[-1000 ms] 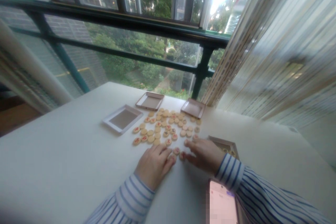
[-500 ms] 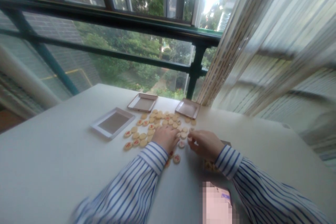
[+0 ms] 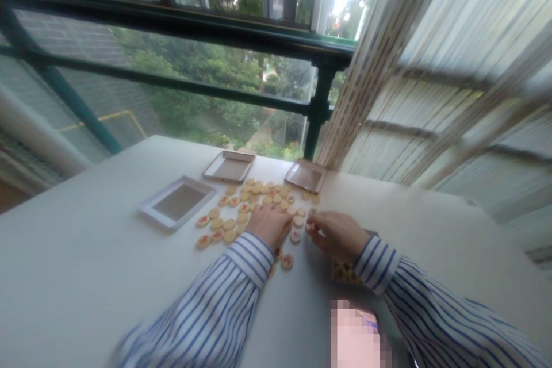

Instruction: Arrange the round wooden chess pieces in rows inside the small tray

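Round wooden Chinese chess pieces, some with red characters and some blank side up, lie scattered across the middle of the table. My left hand rests palm down over part of this spread, its fingers stretched out and covering some pieces. Just to its right, my right hand has thumb and forefinger pinched on a single Chinese chess piece close to the tabletop. Under my right wrist stands a small box with pieces in it, partly hidden by the sleeve.
On the white table a pale tray lies at the left. Two shallow lids or trays, one brown-edged and one farther right, lie at the back. A pixelated device is near the front. Railing and string curtain stand beyond.
The view has shifted slightly, so the table things appear a little farther left. A reddish-marked piece now shows at my right fingertips. My left hand stays over the pieces.
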Tool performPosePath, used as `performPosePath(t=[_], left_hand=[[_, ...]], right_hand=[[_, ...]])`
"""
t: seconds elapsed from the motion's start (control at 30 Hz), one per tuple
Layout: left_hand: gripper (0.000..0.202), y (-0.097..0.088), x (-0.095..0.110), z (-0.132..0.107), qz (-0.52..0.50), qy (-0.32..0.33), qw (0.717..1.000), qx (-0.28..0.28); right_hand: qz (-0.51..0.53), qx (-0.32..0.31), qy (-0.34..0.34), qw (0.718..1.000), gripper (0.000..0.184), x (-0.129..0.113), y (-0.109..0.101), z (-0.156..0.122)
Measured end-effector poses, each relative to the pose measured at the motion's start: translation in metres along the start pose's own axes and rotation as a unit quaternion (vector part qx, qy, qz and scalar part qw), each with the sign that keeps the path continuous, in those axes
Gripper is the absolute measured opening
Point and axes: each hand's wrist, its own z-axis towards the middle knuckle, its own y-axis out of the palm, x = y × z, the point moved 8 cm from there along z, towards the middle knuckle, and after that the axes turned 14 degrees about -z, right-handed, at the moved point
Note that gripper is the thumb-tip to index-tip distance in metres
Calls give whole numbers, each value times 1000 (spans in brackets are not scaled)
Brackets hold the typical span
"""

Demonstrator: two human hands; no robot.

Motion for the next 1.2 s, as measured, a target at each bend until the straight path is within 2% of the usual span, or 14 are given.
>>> performPosePath(t=[0.3, 0.47, 0.73, 0.9, 1.2], left_hand=[[21, 0, 0, -2, -25, 22, 999, 11], [23, -9, -10, -6, -119, 33, 992, 38], [33, -28, -36, -16, -293, -63, 950, 89], [34, -27, -43, -18, -358, -82, 925, 96], [36, -19, -51, -16, -396, -108, 907, 96]], right_hand=[[-2, -9, -1, 1000, 24, 0, 0, -1], [4, 0, -3, 1000, 24, 0, -3, 0], [9, 14, -2, 1000, 25, -2, -10, 0], [20, 36, 1, 999, 26, -2, -13, 1], [49, 88, -6, 995, 24, -7, -20, 4]])
